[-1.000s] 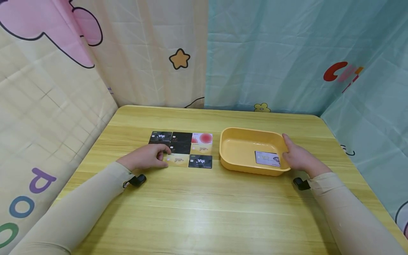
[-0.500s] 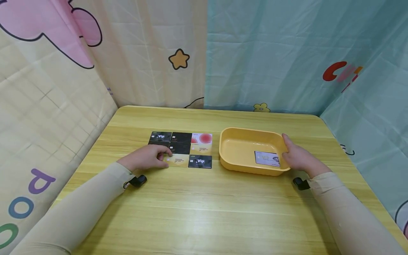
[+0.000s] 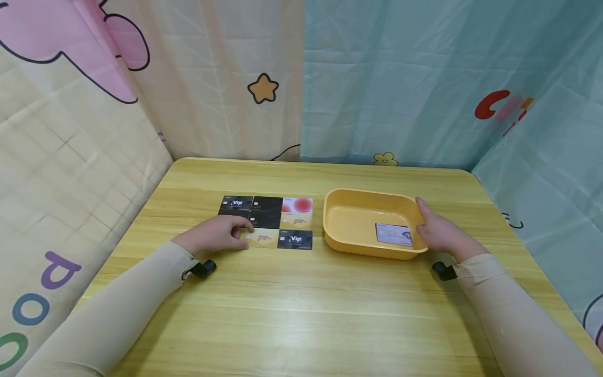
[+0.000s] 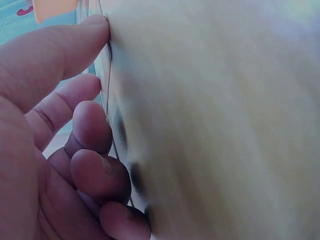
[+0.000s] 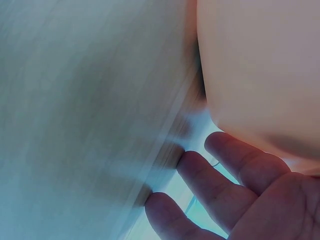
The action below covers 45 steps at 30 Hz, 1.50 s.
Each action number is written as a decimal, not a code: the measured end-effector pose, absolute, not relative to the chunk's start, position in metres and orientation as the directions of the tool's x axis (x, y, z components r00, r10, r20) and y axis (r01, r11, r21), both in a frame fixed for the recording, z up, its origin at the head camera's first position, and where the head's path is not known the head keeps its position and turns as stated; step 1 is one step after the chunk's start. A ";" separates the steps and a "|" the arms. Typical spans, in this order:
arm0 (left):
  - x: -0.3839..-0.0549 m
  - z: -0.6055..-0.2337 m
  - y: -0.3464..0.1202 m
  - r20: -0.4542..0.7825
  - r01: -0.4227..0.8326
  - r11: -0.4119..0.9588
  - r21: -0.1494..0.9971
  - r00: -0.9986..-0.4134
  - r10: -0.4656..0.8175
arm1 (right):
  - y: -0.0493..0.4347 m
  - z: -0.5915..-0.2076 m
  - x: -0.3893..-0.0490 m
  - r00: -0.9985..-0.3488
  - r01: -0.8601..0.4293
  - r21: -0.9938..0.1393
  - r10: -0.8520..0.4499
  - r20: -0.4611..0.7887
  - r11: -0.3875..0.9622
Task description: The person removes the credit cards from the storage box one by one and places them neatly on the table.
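My left hand (image 3: 216,233) bends over the lower left of a block of plastic cards. Its thumb and index finger hold the left end of a gold card (image 3: 265,238) lying flat on the table. In the left wrist view the other fingers (image 4: 92,125) curl down to the surface. My right hand (image 3: 443,234) grips the right wall of a yellow plastic basket (image 3: 372,250), thumb over the rim; in the right wrist view, several fingers (image 5: 220,187) spread outside it. Inside lies a silvery VIP card (image 3: 393,234).
Beside the gold card is a black Vip card (image 3: 294,240). Behind them lie black cards (image 3: 266,204), a red-patterned card (image 3: 298,204) and another gold card (image 3: 296,220). Patterned curtains (image 3: 226,94) stand behind the wooden table (image 3: 301,298).
Both hands, the cards and the basket stay in nearly the same places. Only the head view shifts slightly.
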<state>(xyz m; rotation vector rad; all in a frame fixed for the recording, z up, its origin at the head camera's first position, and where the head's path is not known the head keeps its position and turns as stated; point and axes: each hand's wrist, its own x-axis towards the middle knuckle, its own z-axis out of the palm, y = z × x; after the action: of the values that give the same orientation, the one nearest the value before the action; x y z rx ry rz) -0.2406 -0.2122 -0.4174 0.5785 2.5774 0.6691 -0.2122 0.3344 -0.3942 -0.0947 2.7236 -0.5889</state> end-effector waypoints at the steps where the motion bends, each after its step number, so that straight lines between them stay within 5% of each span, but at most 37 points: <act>1: -0.240 -0.417 -0.212 -0.284 0.283 0.800 0.529 -0.829 0.481 | 0.334 -0.394 -0.212 -0.936 0.008 -0.411 -0.137 -0.324 0.912; 23: -0.247 -0.387 -0.172 -0.165 0.346 0.714 0.609 -0.825 0.540 | 0.334 -0.393 -0.211 -0.937 -0.012 -0.428 -0.159 -0.310 0.904; 45: -0.272 -0.345 -0.040 -0.028 0.519 0.515 0.682 -0.685 0.728 | 0.333 -0.395 -0.210 -0.938 -0.004 -0.426 -0.151 -0.312 0.905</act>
<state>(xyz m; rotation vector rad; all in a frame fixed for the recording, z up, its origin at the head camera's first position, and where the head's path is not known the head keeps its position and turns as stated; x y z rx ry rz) -0.2718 -0.0396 -0.3445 1.0421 2.4495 0.9480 -0.2101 0.3329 -0.3946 -0.1151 2.7274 -0.6082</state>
